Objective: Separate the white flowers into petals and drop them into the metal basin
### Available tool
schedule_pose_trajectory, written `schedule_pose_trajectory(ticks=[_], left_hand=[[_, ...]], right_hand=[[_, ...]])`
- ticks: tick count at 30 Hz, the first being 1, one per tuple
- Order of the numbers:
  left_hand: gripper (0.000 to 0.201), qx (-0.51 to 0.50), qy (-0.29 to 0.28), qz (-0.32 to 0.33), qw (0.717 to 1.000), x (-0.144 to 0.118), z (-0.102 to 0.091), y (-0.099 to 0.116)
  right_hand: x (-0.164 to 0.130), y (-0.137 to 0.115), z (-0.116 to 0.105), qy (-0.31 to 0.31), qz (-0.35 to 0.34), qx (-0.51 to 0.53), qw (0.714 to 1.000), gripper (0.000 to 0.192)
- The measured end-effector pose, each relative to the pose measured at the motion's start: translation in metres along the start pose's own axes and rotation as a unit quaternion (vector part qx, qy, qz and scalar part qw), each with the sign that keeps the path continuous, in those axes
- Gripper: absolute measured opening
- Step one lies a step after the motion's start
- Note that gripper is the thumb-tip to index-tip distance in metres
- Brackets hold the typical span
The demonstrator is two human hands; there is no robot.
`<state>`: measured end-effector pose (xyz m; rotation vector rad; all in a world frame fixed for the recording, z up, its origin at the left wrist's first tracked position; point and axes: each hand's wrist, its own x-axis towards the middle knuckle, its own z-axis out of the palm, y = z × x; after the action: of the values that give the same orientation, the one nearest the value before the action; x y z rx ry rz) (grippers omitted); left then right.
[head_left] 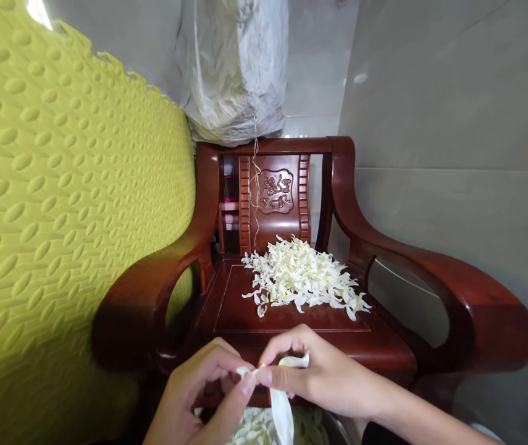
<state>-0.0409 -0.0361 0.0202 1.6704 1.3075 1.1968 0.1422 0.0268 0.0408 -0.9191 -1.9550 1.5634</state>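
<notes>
Just in front of the chair seat, my left hand [210,386] and my right hand [310,371] meet at the fingertips. Both are closed in a pinch on a white flower petal [282,414], long and limp, which trails down below the right fingers. A small white end of it shows at the left fingertips. Whether this is one petal or several joined pieces, I cannot tell. Beneath the hands is a bowl [340,426] with many white petals [259,426] in it, partly hidden by the hands. On the seat lies a heap of white petals [301,272].
A dark red wooden chair [268,358] with wide curved arms faces me. Over its back stands a large whitish plastic bag [236,68] with a string [255,185] hanging down. A yellow textured foam mat [69,185] stands along the left. Grey tiled wall [453,111] rises at the right.
</notes>
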Motion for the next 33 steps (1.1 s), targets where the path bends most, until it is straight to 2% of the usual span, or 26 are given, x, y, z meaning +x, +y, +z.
schedule_pose_trajectory(ticks=[2, 5, 9, 12, 15, 19, 21, 24, 26, 28, 31, 33], left_hand=[[0.026, 0.003, 0.007, 0.009, 1.000, -0.001, 0.000, 0.001], [0.029, 0.009, 0.018, -0.012, 1.000, -0.002, -0.001, 0.000], [0.036, -0.031, -0.011, -0.075, 0.997, 0.002, -0.002, -0.009], [0.040, -0.054, -0.029, -0.123, 0.991, 0.006, 0.000, -0.016], [0.041, -0.064, -0.040, -0.137, 0.988, 0.012, 0.001, -0.018], [0.038, -0.065, -0.006, -0.126, 0.990, 0.016, -0.003, -0.015], [0.034, -0.044, 0.015, -0.109, 0.993, 0.017, -0.005, -0.013], [0.027, 0.003, -0.033, -0.095, 0.995, 0.016, -0.006, -0.011], [0.022, 0.040, -0.071, -0.095, 0.992, 0.014, -0.005, -0.010], [0.020, 0.071, -0.072, -0.071, 0.992, 0.011, -0.004, -0.010], [0.040, 0.076, -0.051, -0.013, 0.996, 0.008, -0.004, -0.011], [0.036, 0.055, -0.059, 0.007, 0.997, 0.007, -0.003, -0.011]], right_hand=[[-0.002, -0.002, 0.000, -0.027, -0.022, 0.003, 0.999, 0.027], [-0.006, -0.007, 0.001, -0.061, -0.036, 0.017, 0.997, 0.026], [-0.010, -0.011, 0.004, -0.010, -0.062, -0.054, 0.997, 0.020], [-0.014, -0.012, 0.007, 0.024, -0.068, -0.112, 0.991, 0.023], [-0.018, -0.013, 0.008, 0.028, -0.069, -0.142, 0.987, 0.025], [-0.018, -0.006, 0.006, 0.067, -0.078, -0.151, 0.983, 0.023], [-0.014, 0.000, 0.004, 0.091, -0.090, -0.117, 0.985, 0.023], [-0.007, 0.008, -0.001, 0.098, -0.105, -0.055, 0.988, 0.028], [-0.004, 0.012, -0.005, 0.094, -0.111, -0.049, 0.988, 0.032], [-0.002, 0.014, -0.009, 0.078, -0.114, -0.055, 0.989, 0.032], [-0.004, 0.015, -0.011, 0.049, -0.107, -0.083, 0.990, 0.027], [-0.008, 0.014, -0.010, 0.036, -0.091, -0.136, 0.986, 0.024]])
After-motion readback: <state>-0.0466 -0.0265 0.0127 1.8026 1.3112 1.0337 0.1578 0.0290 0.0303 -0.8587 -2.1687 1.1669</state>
